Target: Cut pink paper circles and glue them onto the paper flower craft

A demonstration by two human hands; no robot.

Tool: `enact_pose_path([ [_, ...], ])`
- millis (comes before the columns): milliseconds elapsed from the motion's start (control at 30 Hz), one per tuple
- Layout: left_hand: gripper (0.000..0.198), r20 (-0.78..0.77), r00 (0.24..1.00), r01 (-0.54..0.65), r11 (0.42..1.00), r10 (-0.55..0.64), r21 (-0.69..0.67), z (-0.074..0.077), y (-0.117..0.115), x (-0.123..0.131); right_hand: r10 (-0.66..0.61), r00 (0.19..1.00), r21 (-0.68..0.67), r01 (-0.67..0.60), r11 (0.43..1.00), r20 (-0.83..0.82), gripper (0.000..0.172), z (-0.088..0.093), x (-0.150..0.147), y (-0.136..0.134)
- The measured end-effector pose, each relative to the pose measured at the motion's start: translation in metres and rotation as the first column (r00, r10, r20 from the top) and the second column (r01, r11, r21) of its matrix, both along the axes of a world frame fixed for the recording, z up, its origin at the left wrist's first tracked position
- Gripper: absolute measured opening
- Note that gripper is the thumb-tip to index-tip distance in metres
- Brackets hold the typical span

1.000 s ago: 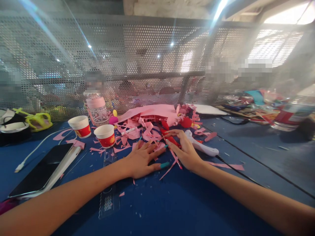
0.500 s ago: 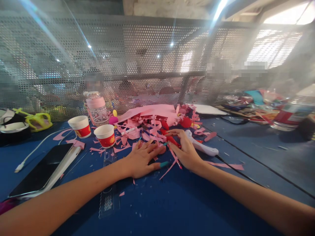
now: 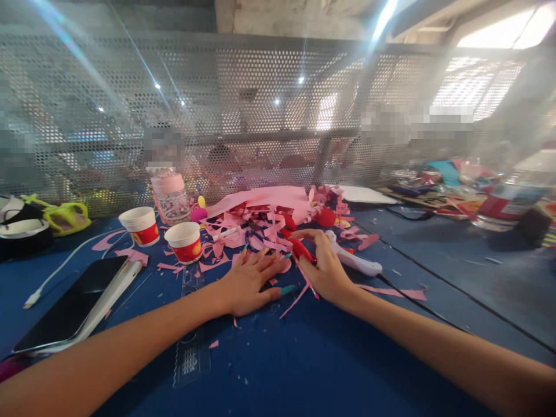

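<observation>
My left hand [image 3: 249, 286] lies flat with its fingers spread, long teal nails showing. Under and just past its fingertips are pink paper scraps [image 3: 223, 237] and a small pink disc [image 3: 284, 264]. To its right, my right hand [image 3: 328, 266] curls its thumb and fingers around a slim red object [image 3: 303, 250], whose kind I cannot make out. Next to that hand rests a white glue gun [image 3: 358, 260] with a black cord. A thin pink strip [image 3: 295, 300] lies on the blue table [image 3: 295, 359] between the hands.
Two paper cups [image 3: 185, 242] [image 3: 139, 226], a pink-banded bottle [image 3: 169, 194], a phone [image 3: 72, 301] and a white cable [image 3: 54, 277] are on the left. A clear ruler [image 3: 190, 359] lies by my left forearm. Pink sheets [image 3: 269, 197] pile up before a perforated metal screen [image 3: 260, 75].
The view has shifted very slightly. Both hands stay nearly in place; my right hand looks a little more closed around the red object.
</observation>
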State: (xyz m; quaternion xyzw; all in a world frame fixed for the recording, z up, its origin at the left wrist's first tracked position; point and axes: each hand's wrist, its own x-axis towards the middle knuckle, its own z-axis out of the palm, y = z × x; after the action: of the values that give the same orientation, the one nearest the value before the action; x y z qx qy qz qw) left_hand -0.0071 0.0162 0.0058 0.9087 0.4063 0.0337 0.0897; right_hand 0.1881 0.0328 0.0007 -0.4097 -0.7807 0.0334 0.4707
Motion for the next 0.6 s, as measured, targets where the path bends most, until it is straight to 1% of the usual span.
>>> enact_pose_path([
  [133, 0.062, 0.0, 1.0, 0.011, 1.0, -0.011, -0.002, 0.0, 0.0, -0.001, -0.061, 0.998, 0.105, 0.058, 0.993, 0.031, 0.039, -0.002, -0.003, -0.003],
  [233, 0.063, 0.0, 1.0, 0.021, 1.0, -0.021, 0.007, 0.001, 0.0, -0.001, -0.085, 0.991, 0.191, 0.064, 0.98, 0.102, 0.036, 0.005, -0.005, -0.008],
  [300, 0.063, 0.0, 1.0, 0.021, 1.0, -0.021, 0.003, 0.002, -0.001, -0.001, -0.112, 0.981, 0.245, 0.071, 0.967, 0.158, 0.03, 0.019, -0.005, -0.008],
  [333, 0.062, 0.004, 1.0, 0.019, 1.0, -0.019, -0.001, 0.003, -0.001, -0.001, -0.134, 0.974, 0.269, 0.082, 0.96, 0.182, 0.025, 0.029, -0.003, -0.005],
  [400, 0.061, 0.015, 1.0, 0.02, 1.0, -0.02, -0.011, 0.004, -0.002, -0.001, -0.182, 0.956, 0.276, 0.116, 0.954, 0.229, 0.014, 0.055, 0.004, 0.007],
  [433, 0.06, 0.018, 1.0, 0.024, 1.0, -0.023, -0.016, 0.005, -0.003, -0.001, -0.204, 0.945, 0.249, 0.139, 0.958, 0.255, 0.011, 0.069, 0.009, 0.016],
  [467, 0.059, 0.02, 0.999, 0.027, 0.999, -0.027, -0.018, 0.005, -0.003, -0.001, -0.221, 0.928, 0.174, 0.175, 0.969, 0.301, 0.009, 0.082, 0.015, 0.027],
  [500, 0.058, 0.021, 0.999, 0.029, 0.999, -0.029, -0.016, 0.005, -0.004, -0.001, -0.228, 0.891, 0.04, 0.231, 0.972, 0.393, 0.009, 0.094, 0.022, 0.039],
  [533, 0.057, 0.024, 0.999, 0.028, 1.0, -0.027, -0.011, 0.005, -0.004, -0.001, -0.263, 0.835, -0.074, 0.338, 0.938, 0.484, 0.01, 0.104, 0.028, 0.051],
  [600, 0.055, 0.032, 0.999, 0.019, 1.0, -0.019, 0.002, 0.004, -0.005, 0.0, -0.281, 0.781, -0.128, 0.416, 0.9, 0.558, 0.012, 0.114, 0.039, 0.076],
])
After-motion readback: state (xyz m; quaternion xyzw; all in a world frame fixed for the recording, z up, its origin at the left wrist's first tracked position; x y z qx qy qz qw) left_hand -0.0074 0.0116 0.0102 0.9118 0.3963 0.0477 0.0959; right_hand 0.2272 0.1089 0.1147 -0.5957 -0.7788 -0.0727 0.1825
